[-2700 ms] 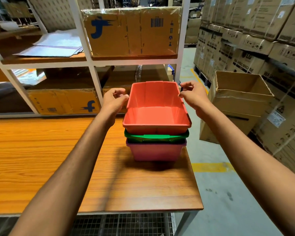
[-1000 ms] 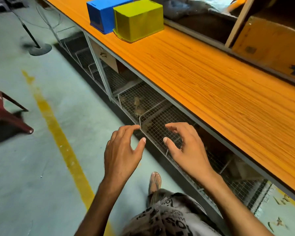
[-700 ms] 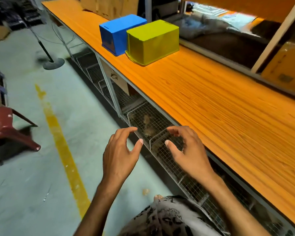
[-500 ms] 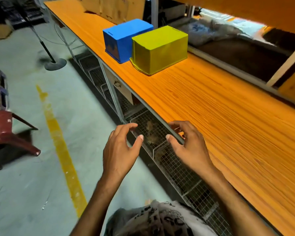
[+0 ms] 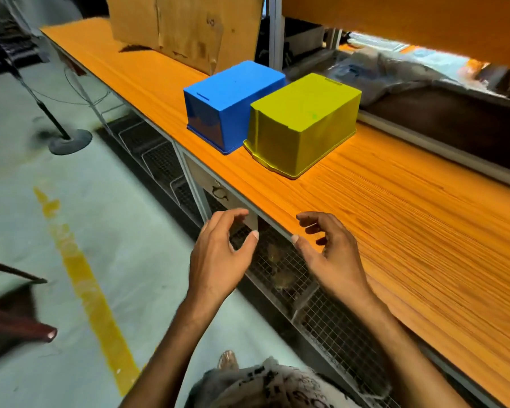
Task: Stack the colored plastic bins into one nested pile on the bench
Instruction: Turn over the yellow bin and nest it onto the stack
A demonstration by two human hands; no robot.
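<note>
Since the frame of 2.7 s ago, when both hands were at the rim of a red bin seated on a green and a pink one, the view has been swung away to another stretch of the desk (image 5: 424,231); that three-bin pile is out of view now. Over the last second the blue bin (image 5: 230,104) and yellow bin (image 5: 301,122) have grown steadily larger and been brought nearer the centre, so an approach along the desk edge is inferred.

Both bins are seen upside down, bottoms up, rims on the desk, just beside each other; whether they touch cannot be told. A cardboard sheet (image 5: 186,28) stands behind the blue one.

Left hand (image 5: 218,257) and right hand (image 5: 327,254) are held empty in front of the body, near the desk edge, well short of the bins. Each grip is half spread, fingers curled, thumb apart, nothing pinched.

Judgement: two bins remain to be collected. Each will probably need to be turned upright before it can be nested, and then carried to the pile. The yellow bin is the nearer and is likely to be reached first.
</note>
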